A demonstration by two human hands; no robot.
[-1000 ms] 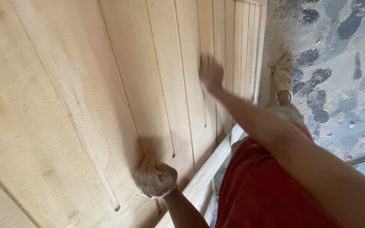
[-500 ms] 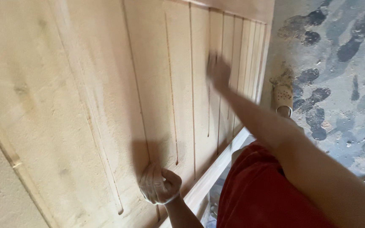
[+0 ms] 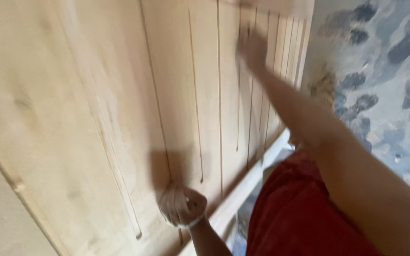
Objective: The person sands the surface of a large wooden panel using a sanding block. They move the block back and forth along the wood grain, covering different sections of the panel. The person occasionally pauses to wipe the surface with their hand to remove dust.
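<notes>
A large pale wooden panel [image 3: 96,95] with long narrow grooves fills most of the view and is dusted with fine sawdust. My left hand [image 3: 182,205], in a thin whitish glove, is closed in a fist and rests on the panel near its near edge. My right arm stretches far across the panel. My right hand [image 3: 252,47] presses on the grooved boards near the far end. It is blurred by motion, so whether it holds anything cannot be seen.
A lighter wooden rail [image 3: 243,189] runs along the panel's right edge. Beyond it is a grey floor [image 3: 380,71] with dark blotches. My red shorts [image 3: 300,218] fill the lower right.
My right hand has slid farther away along the grooves toward the panel's far end. The left fist has stayed where it was. The view has shifted and blurred.
</notes>
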